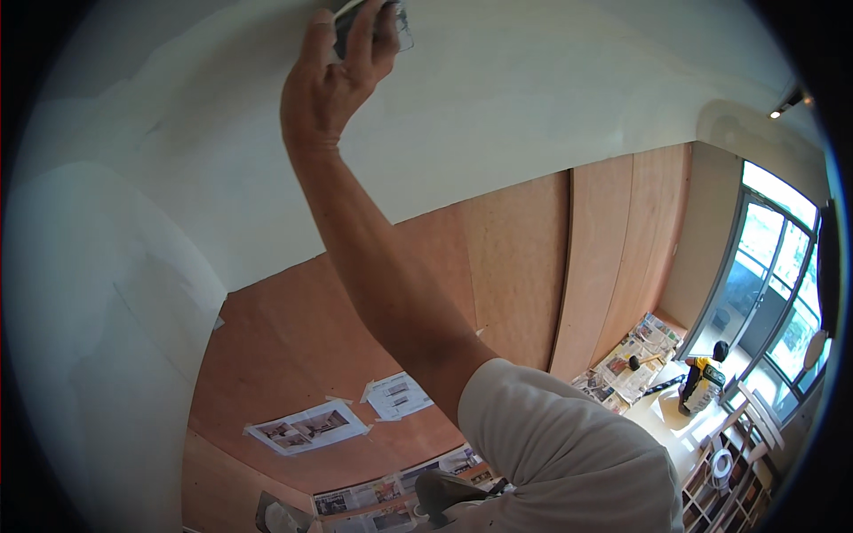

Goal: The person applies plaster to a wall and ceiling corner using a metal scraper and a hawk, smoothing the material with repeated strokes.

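Background: white upper wall (pixel 515 98) curving across the view, bare wood panels (pixel 515 266) below it, glazed doors (pixel 764 258) at far right. Fisheye bend noted; where wall ends and ceiling begins cannot be told.

Right hand (pixel 327 93): raised overhead on a nearly straight arm, presumably because the spot faced is high. Fingers are spread and clamped on a flat dark tool (pixel 341 35) at the top edge of view, against or just beside the white; contact is hidden. Exact kind of tool unclear. Wide finger spacing probably keeps it level and evenly pressed.

Left hand: not in view; state cannot be told.

Printed sheets (pixel 311 428) are taped at their corners to the panels, likely to stay flat and readable. Newspapers (pixel 631 360) lie below the panels at right, probably as cover against drips or dust. A yellow-and-black item (pixel 702 386) stands near them on a pale surface (pixel 662 413), well apart from the hand.
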The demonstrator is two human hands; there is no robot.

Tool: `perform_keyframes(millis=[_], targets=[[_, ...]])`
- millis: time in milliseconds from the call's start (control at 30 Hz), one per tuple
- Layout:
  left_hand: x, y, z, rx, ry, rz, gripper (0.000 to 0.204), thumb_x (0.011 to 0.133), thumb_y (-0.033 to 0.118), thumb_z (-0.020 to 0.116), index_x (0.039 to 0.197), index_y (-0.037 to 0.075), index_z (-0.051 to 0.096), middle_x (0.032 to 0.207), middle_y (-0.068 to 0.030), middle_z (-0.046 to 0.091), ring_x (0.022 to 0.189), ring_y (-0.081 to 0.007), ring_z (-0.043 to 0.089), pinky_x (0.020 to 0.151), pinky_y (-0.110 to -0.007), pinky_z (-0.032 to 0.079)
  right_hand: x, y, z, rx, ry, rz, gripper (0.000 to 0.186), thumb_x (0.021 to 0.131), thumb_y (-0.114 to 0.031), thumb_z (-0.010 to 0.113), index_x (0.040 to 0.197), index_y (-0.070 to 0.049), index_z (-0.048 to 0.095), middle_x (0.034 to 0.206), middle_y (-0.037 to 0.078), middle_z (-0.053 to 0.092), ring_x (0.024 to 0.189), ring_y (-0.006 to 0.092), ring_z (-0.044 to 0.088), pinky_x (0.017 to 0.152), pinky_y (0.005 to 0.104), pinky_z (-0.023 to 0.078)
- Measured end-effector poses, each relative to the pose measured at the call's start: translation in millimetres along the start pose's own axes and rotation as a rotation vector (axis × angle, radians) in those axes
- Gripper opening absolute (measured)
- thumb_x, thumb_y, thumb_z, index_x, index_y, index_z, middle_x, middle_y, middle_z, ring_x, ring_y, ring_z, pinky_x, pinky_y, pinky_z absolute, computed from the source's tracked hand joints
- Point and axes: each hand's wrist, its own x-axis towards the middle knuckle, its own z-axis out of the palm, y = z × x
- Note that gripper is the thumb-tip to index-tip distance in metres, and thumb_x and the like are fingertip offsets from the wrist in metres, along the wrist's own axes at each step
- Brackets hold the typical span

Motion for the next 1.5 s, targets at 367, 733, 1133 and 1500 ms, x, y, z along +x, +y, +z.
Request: perform_keyframes(millis=[367,733,1133,1500], targets=[[-7.3,0.3,4.6,0.015,-0.003,-0.136,0.077,0.077,0.038,0.088,0.136,-0.001,0.056,0.12,-0.0232,0.07,0.109,-0.0407,0.068,0.09,-0.048,0.056,-50.2,-30.9,16.6,0.044,-0.052,0.068,0.069,0.092,-0.014,0.068,0.155,-0.008,0.041,0.155,0.028,0.037,0.144,0.0486,0.03,0.12,0.0571,0.021],[13.2,48.3,53.9,-0.374,-0.118,-0.16,0.061,0.086,0.031,0.082,0.135,0.004,0.059,0.121,-0.0137,0.071,0.111,-0.0273,0.068,0.094,-0.038,0.054,-67.2,-45.5,-170.2,0.409,-0.281,0.835,0.064,0.103,-0.049,0.044,0.155,-0.011,0.041,0.148,0.013,0.049,0.134,0.027,0.05,0.098,0.0519,0.05],[42.6,46.6,83.0,-0.086,-0.289,-0.089,0.07,0.08,0.022,0.086,0.14,0.002,0.056,0.124,-0.0202,0.069,0.114,-0.0315,0.066,0.098,-0.042,0.053,22.6,-14.4,-323.2,0.551,-0.097,0.946,0.075,0.103,-0.068,0.031,0.148,-0.01,0.042,0.141,0.016,0.055,0.126,0.0354,0.058,0.092,0.0615,0.051],[76.4,22.7,128.0,-1.456,-0.373,-0.786,0.046,0.102,0.016,0.059,0.145,0.003,0.051,0.141,-0.0172,0.055,0.131,-0.0298,0.053,0.11,-0.053,0.049,130.1,-4.9,-394.9,0.492,-0.024,0.767,0.084,0.102,-0.07,0.029,0.156,-0.006,0.029,0.155,0.022,0.039,0.136,0.0483,0.046,0.104,0.0768,0.036]])
